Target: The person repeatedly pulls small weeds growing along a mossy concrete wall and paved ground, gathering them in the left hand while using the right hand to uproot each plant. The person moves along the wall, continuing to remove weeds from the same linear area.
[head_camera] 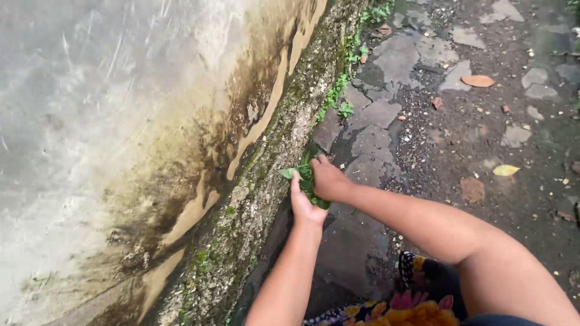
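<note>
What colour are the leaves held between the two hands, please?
Green leaves, seen best in the head view.

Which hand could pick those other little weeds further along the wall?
Probably the right hand. It lies on the paved side, nearer the small green weeds along the wall's foot. The left hand is cupped under the picked leaves.
</note>
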